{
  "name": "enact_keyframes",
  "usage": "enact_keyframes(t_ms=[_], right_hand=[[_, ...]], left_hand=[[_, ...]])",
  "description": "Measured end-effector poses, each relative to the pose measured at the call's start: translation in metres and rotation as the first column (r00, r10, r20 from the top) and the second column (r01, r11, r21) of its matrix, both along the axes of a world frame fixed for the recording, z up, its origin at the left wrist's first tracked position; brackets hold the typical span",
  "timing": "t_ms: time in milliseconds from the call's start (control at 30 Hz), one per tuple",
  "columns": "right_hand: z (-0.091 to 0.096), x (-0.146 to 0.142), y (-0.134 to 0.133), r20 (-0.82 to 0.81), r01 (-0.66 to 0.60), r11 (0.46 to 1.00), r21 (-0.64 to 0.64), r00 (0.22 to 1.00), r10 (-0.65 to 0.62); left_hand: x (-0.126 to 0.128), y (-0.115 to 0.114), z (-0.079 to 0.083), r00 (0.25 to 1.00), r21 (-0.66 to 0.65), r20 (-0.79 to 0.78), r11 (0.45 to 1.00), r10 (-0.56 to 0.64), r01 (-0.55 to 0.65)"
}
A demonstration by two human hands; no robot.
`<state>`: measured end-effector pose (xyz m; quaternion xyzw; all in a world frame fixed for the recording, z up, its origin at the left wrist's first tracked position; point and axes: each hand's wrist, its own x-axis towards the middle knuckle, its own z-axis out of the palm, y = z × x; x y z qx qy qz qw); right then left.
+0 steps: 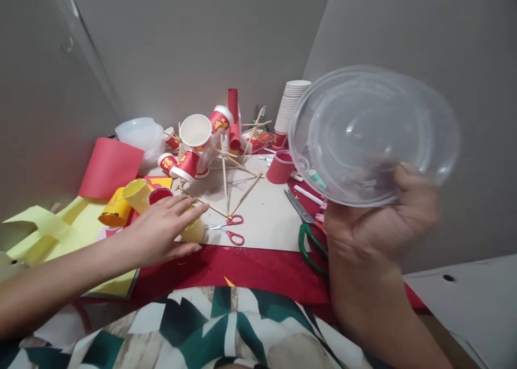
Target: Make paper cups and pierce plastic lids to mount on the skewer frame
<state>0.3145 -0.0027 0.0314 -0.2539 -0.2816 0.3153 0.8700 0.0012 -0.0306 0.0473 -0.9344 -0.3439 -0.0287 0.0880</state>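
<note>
In my right hand (379, 218) I hold up a clear round plastic lid (363, 126), thumb on its near face, high over the right side of the table. My left hand (161, 229) reaches over the left front of the table, its fingers stretched out. Close under those fingers is a small yellow paper cylinder (194, 228); whether they touch cannot be made out. Just right of it lie small red-handled scissors (232, 230). Larger green-handled scissors (311, 245) lie beside my right wrist, partly hidden by it.
A frame of thin wooden sticks (225, 180) and red paper cups (188, 164) stands mid-table. Behind are stacked paper cups (291, 108) and clear bowls (141, 137). Yellow paper (48, 234) and a curled red sheet (111, 167) lie left. Grey partitions (202, 40) enclose the table.
</note>
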Motion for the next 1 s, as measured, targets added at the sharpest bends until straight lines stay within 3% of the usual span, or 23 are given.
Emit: enact_keyframes(t_ms=[100,200,633,733,1000], right_hand=[[0.008,-0.004,-0.002,-0.136,0.104,0.994,0.045,0.986,-0.097],[0.012,-0.005,-0.003,-0.181,0.105,0.990,0.089,0.980,-0.088],[0.013,-0.001,-0.002,-0.197,0.044,0.993,0.111,0.980,-0.021],[0.015,0.000,-0.003,-0.226,0.077,0.992,0.099,0.973,-0.053],[0.014,-0.002,0.001,-0.236,0.125,0.988,0.090,0.967,-0.101]], left_hand=[[0.003,0.003,-0.008,0.994,-0.045,-0.073,0.996,0.078,-0.082],[0.003,0.008,-0.009,0.988,-0.063,-0.045,0.987,0.145,-0.148],[0.005,0.005,-0.017,0.946,-0.294,0.141,0.925,0.292,-0.242],[0.003,0.004,-0.018,0.932,-0.334,0.186,0.912,0.311,-0.238],[-0.002,0.006,-0.031,0.843,-0.315,0.348,0.898,0.410,-0.307]])
